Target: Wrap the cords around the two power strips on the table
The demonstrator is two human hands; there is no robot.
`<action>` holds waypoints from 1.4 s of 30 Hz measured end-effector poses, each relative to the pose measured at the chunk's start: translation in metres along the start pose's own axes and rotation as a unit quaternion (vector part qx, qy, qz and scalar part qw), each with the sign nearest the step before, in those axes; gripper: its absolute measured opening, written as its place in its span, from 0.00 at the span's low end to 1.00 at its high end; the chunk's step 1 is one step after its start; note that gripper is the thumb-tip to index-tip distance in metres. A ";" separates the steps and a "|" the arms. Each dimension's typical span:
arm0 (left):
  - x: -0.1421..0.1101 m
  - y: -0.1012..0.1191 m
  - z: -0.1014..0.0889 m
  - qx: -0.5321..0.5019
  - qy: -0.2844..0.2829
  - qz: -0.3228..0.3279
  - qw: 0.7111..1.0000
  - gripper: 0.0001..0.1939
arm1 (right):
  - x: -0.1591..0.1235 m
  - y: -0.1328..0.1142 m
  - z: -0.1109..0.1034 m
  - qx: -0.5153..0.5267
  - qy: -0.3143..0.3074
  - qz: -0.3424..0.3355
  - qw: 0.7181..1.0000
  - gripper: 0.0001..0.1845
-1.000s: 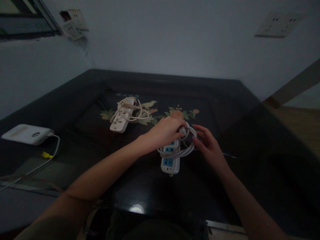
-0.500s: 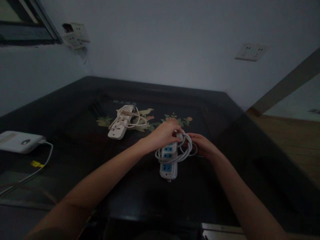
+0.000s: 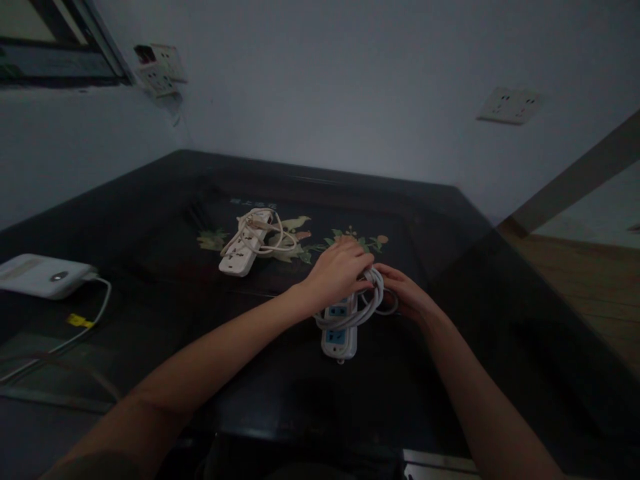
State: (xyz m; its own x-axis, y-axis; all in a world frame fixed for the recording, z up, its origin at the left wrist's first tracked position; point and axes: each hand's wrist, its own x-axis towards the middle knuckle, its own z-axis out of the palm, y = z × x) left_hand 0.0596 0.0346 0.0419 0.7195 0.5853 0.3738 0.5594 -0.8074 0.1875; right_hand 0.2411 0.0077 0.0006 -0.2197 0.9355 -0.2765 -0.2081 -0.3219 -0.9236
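Observation:
A white power strip with blue socket faces lies on the dark table, its upper end hidden under my left hand. Its grey-white cord is looped in a loose coil across the strip and to its right. My left hand reaches over the strip, thumb and fingers closed on the upper part of the coil. From the right, my right hand is closed at the coil's far side, fingers against the cord and partly hidden behind it. Farther left rests a second white power strip, with its own cord bundled on top.
The dark glossy table bears a printed flower pattern. At the left edge lies a white power bank with a white cable carrying a yellow tag. Sockets are set in the wall behind.
My left hand has shifted slightly right over the coil, covering more of the strip's sockets. The right hand stays at the coil, and the view has turned slightly.

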 end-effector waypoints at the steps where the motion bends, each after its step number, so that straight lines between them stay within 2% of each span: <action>1: 0.001 -0.003 -0.001 -0.017 -0.002 0.006 1.000 0.14 | 0.000 0.000 0.000 -0.001 -0.001 -0.001 1.000 0.14; 6: 0.005 -0.028 0.000 -0.203 -0.008 0.037 0.978 0.15 | -0.001 0.004 -0.001 -0.004 -0.012 -0.010 1.000 0.13; 9: 0.004 -0.047 0.014 -0.300 0.001 -0.014 0.954 0.17 | -0.001 0.006 -0.001 -0.012 -0.020 -0.021 1.000 0.12; 13: 0.003 -0.061 0.034 -0.390 -0.059 -0.070 0.916 0.16 | -0.003 0.005 0.004 -0.027 -0.024 -0.032 0.999 0.12; 17: 0.003 -0.064 0.035 -0.409 -0.093 -0.074 0.905 0.19 | -0.007 0.002 0.009 -0.029 -0.031 -0.043 0.998 0.13; 24: 0.003 -0.071 0.026 -0.415 -0.108 -0.076 0.900 0.18 | -0.011 -0.001 0.013 -0.050 -0.050 -0.060 0.996 0.11; 29: 0.001 -0.079 0.021 -0.421 -0.159 -0.061 0.891 0.20 | -0.014 -0.001 0.011 -0.076 -0.069 -0.070 0.992 0.10; 33: -0.001 -0.079 0.023 -0.481 -0.165 -0.088 0.857 0.21 | -0.018 -0.004 0.011 -0.086 -0.067 -0.065 0.992 0.10; 39: -0.004 -0.072 0.027 -0.598 -0.162 -0.140 0.773 0.24 | -0.020 -0.010 0.012 -0.085 -0.045 -0.075 0.993 0.10; 42: -0.004 -0.071 0.025 -0.604 -0.159 -0.156 0.766 0.23 | -0.020 -0.011 0.010 -0.089 -0.025 -0.077 0.993 0.10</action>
State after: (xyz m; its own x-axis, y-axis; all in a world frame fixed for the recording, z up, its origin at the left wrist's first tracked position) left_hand 0.0271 0.0909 0.0042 0.8001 0.5965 -0.0637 0.0741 0.0071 0.9972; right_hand 0.2380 -0.0086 0.0187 -0.2459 0.9620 -0.1190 -0.0730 -0.1408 -0.9873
